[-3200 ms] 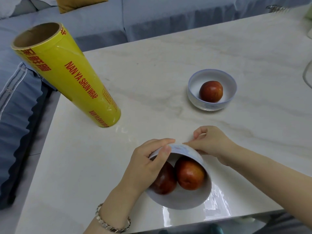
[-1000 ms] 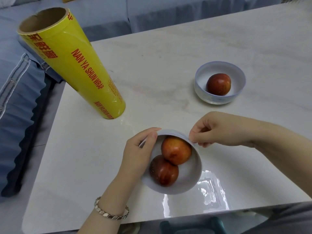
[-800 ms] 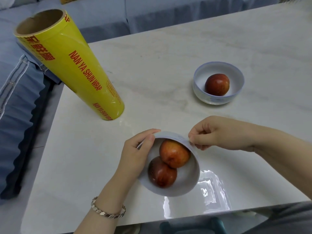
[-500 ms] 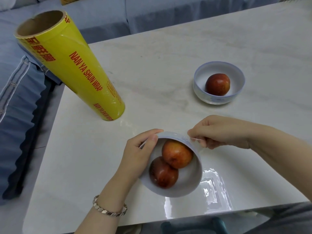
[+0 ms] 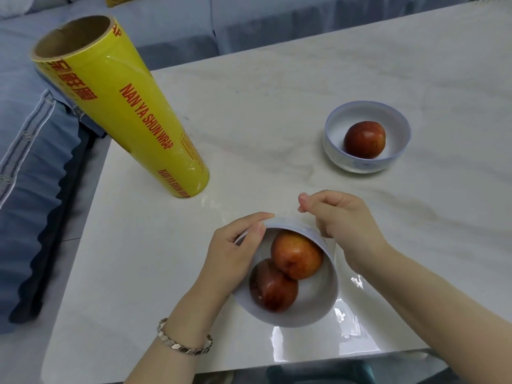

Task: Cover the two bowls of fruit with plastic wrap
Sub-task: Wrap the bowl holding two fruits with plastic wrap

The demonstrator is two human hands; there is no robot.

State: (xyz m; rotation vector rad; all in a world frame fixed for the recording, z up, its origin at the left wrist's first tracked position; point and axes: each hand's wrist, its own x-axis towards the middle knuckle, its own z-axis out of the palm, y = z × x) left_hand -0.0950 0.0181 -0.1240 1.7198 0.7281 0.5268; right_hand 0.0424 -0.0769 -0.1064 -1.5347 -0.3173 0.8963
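A white bowl (image 5: 310, 306) with two red apples (image 5: 285, 278) sits near the table's front edge, tilted toward me. My left hand (image 5: 235, 253) grips its left rim, thumb over the edge. My right hand (image 5: 338, 217) is at the far rim with fingers curled, pinching a thin clear film of plastic wrap (image 5: 288, 213) just above the rim. More clear wrap (image 5: 352, 328) lies shiny on the table to the bowl's right. A second white bowl (image 5: 338, 151) holding one red apple (image 5: 364, 139) stands uncovered at the back right. The yellow roll of wrap (image 5: 130, 115) stands upright at the left.
The pale marble table (image 5: 263, 106) ends at the bottom of the view. A blue sofa (image 5: 33, 167) runs along the table's left and far sides.
My right hand has lifted and shifted left along the far rim, drawing the film upward. The near bowl has tilted a little more toward me. My left hand keeps its hold.
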